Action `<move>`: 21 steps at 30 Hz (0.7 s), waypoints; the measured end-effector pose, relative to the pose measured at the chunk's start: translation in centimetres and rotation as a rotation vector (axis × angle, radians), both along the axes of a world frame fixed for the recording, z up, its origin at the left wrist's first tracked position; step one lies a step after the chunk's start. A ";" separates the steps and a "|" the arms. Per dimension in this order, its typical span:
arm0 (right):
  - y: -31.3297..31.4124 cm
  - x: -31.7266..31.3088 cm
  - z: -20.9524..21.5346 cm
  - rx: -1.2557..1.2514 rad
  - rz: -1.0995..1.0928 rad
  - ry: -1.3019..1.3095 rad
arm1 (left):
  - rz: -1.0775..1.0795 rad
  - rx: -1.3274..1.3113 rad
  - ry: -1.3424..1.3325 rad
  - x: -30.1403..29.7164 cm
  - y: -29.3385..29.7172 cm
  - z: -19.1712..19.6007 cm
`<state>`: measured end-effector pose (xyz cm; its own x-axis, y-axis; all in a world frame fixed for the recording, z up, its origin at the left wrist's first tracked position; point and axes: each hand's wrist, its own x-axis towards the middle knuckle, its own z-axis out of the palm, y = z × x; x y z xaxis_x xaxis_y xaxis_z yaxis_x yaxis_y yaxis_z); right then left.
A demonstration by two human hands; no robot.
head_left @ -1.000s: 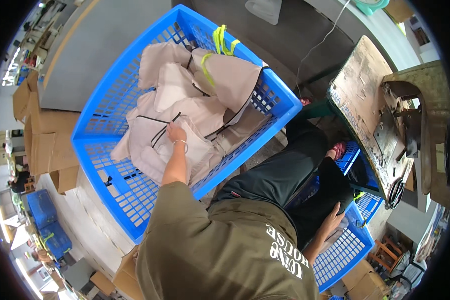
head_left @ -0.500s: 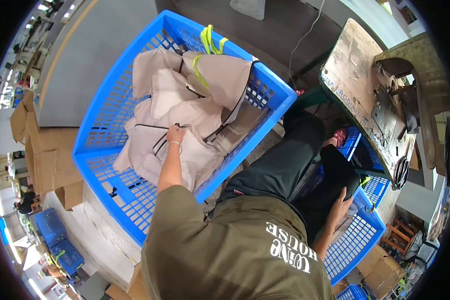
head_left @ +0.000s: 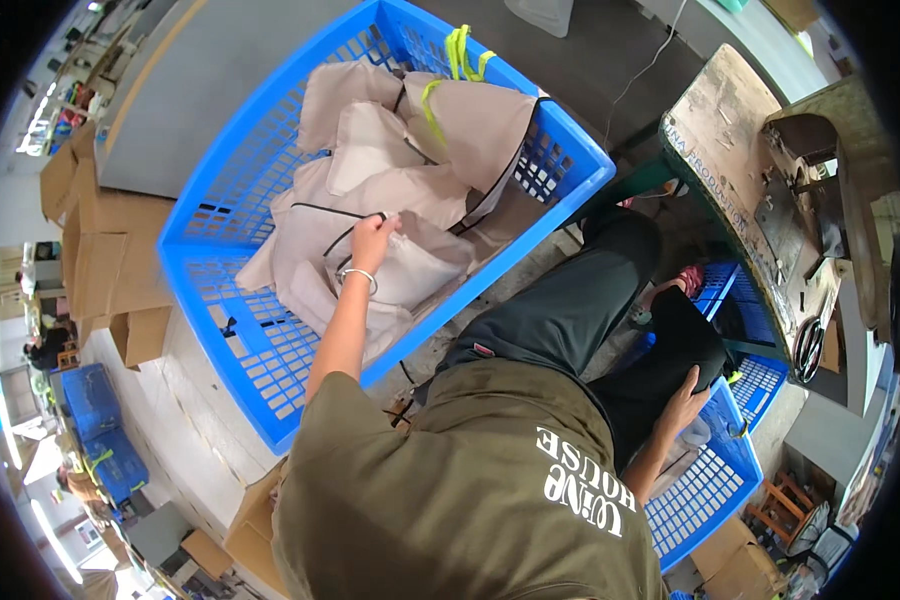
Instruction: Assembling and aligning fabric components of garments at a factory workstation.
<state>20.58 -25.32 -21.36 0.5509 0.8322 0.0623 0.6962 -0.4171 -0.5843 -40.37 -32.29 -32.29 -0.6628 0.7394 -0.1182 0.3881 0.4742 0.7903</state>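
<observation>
The left hand (head_left: 372, 238) reaches down into the big blue plastic basket with holes in its sides (head_left: 210, 250). Its fingers are pinched shut on a piece from the pile of beige cloth bags with black strings (head_left: 390, 190), near a thin black string that loops just at 9 o'clock from the hand. A silver bracelet (head_left: 358, 276) sits on that wrist. The cloth bags fill the middle and the far half of the basket, and the hand is on the near part of the pile. At 12 o'clock from the hand, bright yellow-green straps (head_left: 460, 50) hang over the far rim of the basket. The right hand (head_left: 682, 405) is well apart from the left, down at 4 o'clock. It rests flat with its fingers spread on the person's knee in black trousers (head_left: 590, 310), holding nothing. Just past it at 5 o'clock is a smaller blue plastic basket (head_left: 705, 490) on the floor. At 2 o'clock stands a worn wooden surface (head_left: 730, 130) with a rusty metal machine (head_left: 820, 160) on it. At 9 o'clock, beside the big basket, brown cardboard boxes (head_left: 100, 250) are stacked.
</observation>
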 end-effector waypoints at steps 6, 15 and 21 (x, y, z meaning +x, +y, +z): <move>-0.2 1.0 0.6 0.028 0.112 0.118 | 0.174 0.404 -0.308 0.2 -0.2 12.4; -0.3 2.8 -1.6 0.077 0.122 0.002 | 0.116 0.706 -0.226 -0.1 -0.5 26.0; -0.9 2.9 -0.9 0.081 0.195 0.160 | 0.094 0.725 -0.112 -1.3 1.8 31.5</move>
